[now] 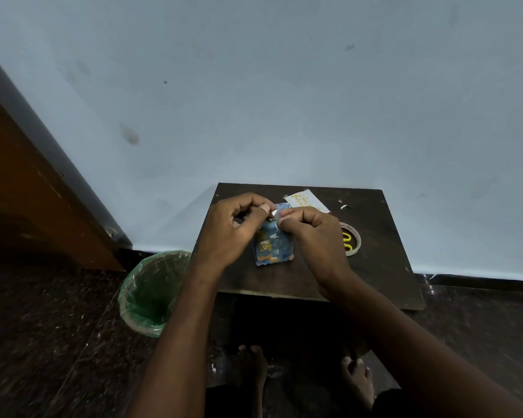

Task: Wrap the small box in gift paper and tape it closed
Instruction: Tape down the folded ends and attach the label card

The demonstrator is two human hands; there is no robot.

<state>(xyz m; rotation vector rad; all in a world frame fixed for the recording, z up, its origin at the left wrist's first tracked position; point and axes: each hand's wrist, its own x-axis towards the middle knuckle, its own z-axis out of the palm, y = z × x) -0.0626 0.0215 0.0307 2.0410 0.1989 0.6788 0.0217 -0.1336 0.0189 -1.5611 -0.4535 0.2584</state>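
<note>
Small box (273, 243) on the dark bench (384, 267), near its middle, already covered in blue gift paper printed with orange and white figures; far end flap raised, silvery underside showing; left hand (234, 229) and right hand (311, 233) both curled, pinching that flap from either side; box's far end hidden behind fingers; tape roll (354, 241) at right, partly hidden by right hand; lettering on white card (307, 202) too small to read.

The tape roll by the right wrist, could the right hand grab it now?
Probably yes: the tape roll lies uncovered beside the right hand, but that hand must first release the wrapped box.
</note>
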